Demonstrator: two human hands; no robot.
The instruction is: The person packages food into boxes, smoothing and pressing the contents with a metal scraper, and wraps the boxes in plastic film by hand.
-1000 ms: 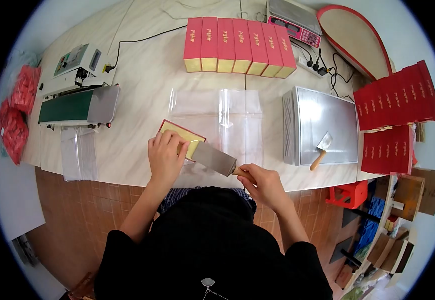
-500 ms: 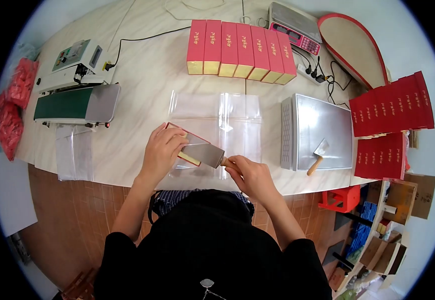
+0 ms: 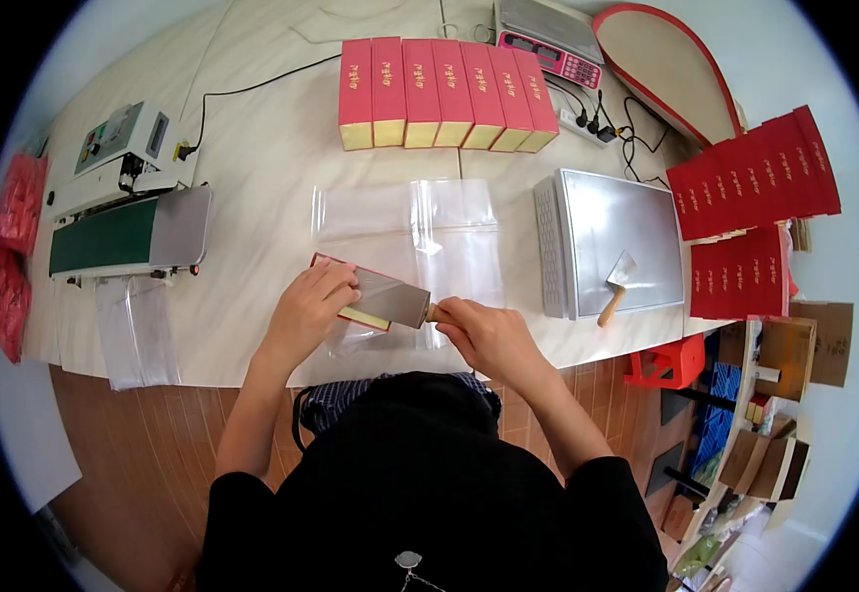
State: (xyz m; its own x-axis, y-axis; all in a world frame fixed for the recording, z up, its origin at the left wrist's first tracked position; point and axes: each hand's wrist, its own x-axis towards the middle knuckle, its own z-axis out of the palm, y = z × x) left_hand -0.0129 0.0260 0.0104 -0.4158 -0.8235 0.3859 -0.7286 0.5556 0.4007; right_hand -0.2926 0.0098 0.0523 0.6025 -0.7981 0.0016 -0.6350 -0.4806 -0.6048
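Note:
My right hand [image 3: 481, 333] is closed round the wooden handle of a wide metal scraper [image 3: 396, 299]. The scraper's blade lies over a red-edged box part with a yellow inside [image 3: 364, 318]. My left hand [image 3: 311, 304] grips the left side of this box part, its fingers curled over the edge beside the blade. Clear plastic bags [image 3: 459, 259] lie flat on the table beneath and behind the box part. What is inside the box part is mostly hidden by the blade and my left fingers.
Red boxes [image 3: 452, 94] stand in a row at the back. A sealing machine [image 3: 113, 227] is at the left. On the right, a metal case [image 3: 619, 247] carries a small scraper [image 3: 614, 288], near stacked red boxes [image 3: 753, 187], a scale [image 3: 553, 59] and a power strip [image 3: 587, 126].
The scraper blade has moved left over the box part, and my left hand has shifted left along its side. The whole view has also shifted slightly.

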